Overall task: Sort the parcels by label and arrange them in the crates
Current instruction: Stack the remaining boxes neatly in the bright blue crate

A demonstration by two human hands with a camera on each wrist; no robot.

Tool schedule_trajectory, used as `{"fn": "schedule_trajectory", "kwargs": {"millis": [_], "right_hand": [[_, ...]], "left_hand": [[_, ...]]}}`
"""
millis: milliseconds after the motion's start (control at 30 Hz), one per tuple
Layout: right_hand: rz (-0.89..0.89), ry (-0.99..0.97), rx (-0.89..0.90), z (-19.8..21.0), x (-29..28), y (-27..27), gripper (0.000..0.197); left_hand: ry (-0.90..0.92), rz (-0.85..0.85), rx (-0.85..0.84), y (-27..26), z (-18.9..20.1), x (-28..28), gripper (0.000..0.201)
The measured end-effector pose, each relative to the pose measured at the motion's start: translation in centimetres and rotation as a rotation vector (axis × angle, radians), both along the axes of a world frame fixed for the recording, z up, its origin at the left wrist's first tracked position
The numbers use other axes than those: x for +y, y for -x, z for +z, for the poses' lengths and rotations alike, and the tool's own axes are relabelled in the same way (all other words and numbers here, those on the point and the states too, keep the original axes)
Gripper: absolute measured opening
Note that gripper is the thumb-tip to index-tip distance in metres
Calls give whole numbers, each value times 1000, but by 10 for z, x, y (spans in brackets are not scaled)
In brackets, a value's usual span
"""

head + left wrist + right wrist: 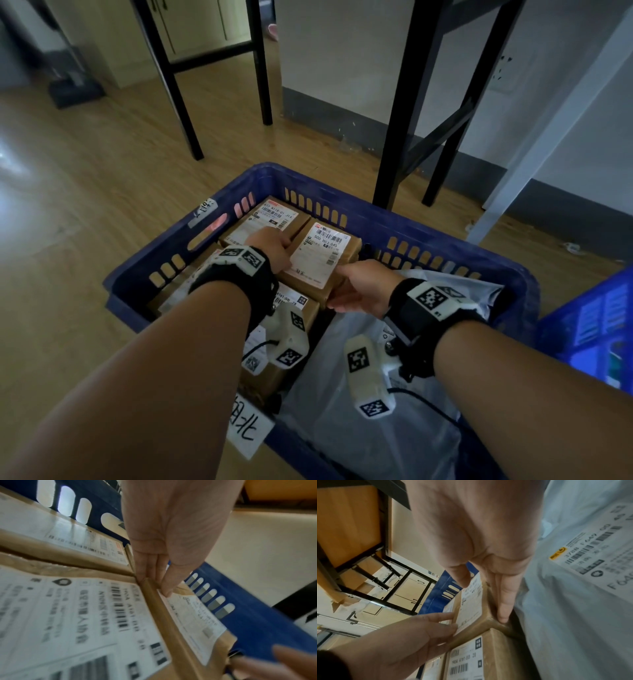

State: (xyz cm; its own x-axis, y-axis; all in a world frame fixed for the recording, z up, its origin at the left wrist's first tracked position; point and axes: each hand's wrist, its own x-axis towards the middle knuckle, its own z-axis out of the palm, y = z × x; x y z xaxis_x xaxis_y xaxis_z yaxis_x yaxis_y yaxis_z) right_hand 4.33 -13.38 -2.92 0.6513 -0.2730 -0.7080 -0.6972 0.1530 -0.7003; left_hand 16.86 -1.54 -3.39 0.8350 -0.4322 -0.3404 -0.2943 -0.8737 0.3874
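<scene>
In the middle of the head view, a dark blue crate (346, 205) sits on the wooden floor, and both hands hold one brown cardboard parcel (320, 262) with a white shipping label inside it. The left hand (272, 248) takes the parcel's left edge: in the left wrist view its fingers (145, 566) run straight down into the seam between this parcel and its neighbours, thumb lying on the label, so its grip is closed around that edge. The right hand (359, 287) takes the near right corner; the right wrist view shows its thumb on the label and its fingers (505, 601) pressed down the box's side, a narrow pinch on the parcel.

The parcel lies toward the upper middle of the crate, close to the slotted far wall. Just beside it, up and to the left, lies a second labelled box (265, 219). Below it, partly hidden by the left wrist, is a third box (291, 301) with a barcode label. A large pale plastic mailer bag (359, 428) fills the crate's lower right part. A white paper tag (248, 433) with handwritten characters hangs at the near rim. A lighter blue crate (596, 335) shows at the right edge of the frame.
</scene>
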Motion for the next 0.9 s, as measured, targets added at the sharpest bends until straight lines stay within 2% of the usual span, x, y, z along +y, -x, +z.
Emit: {"fn": "schedule_trajectory", "kwargs": {"millis": [133, 233, 267, 333, 433, 500, 633, 700, 800, 900], "right_hand": [[40, 36, -42, -11, 0, 4, 38], [-36, 127, -36, -18, -10, 7, 31], [-93, 199, -51, -19, -18, 8, 29], [-78, 458, -35, -19, -36, 13, 30], [70, 674, 146, -21, -61, 27, 36], [5, 586, 185, -31, -75, 37, 37], [-35, 501, 124, -42, -91, 49, 42], [-31, 536, 83, -28, -93, 56, 44], [31, 648, 5, 11, -92, 73, 30], [81, 764, -82, 39, -97, 92, 28]], "left_hand": [[-77, -12, -54, 3, -4, -6, 38], [-51, -56, -84, 3, -3, -12, 47], [-17, -59, -77, 2, -2, -13, 48], [58, -52, -14, 2, -4, -16, 43], [126, 1, 127, 8, -12, -20, 35], [126, 41, 163, 11, -13, -23, 33], [106, 46, 188, 17, -5, -29, 34], [100, 50, 224, 25, 5, -32, 35], [79, 17, 266, 48, 27, -40, 35], [69, -29, 217, 75, 44, -57, 32]]}}
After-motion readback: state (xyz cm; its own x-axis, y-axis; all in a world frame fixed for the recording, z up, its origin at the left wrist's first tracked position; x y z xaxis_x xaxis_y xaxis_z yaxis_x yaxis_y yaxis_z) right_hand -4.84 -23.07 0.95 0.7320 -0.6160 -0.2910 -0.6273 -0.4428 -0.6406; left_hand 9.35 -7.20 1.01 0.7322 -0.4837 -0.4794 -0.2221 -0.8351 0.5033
